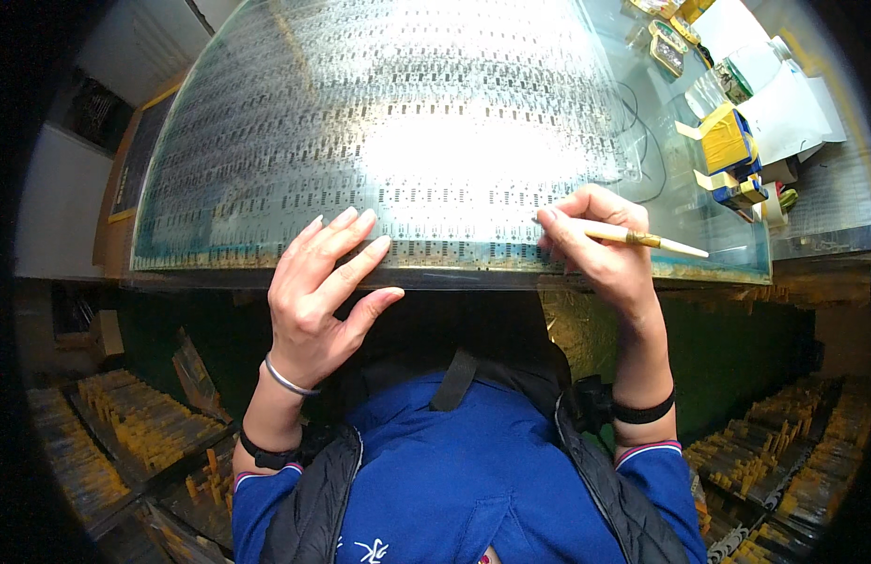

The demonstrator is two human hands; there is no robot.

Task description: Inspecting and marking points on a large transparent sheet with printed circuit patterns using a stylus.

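Observation:
A large translucent sheet (332, 193) printed with rows of small dark marks lies over a glass-topped table (172, 254), and a bright glare washes out its middle. My left hand (323, 291) rests open at the near edge, fingers spread and fingertips on the sheet. To the right, my right hand (605, 244) is closed in a pen grip around a slim pale tool (675, 246) with a brass-coloured band. The tool's tapered back end points right. Its working tip, by the sheet's near rows, is too small to make out.
On the right side are a yellow-and-blue taped block (730, 146), a clear bottle (736, 80), white paper (797, 113) and a small tin (668, 49). A thin dark cable (653, 155) curls on the glass. Racks of yellow-edged sheets (144, 418) stand low on both sides.

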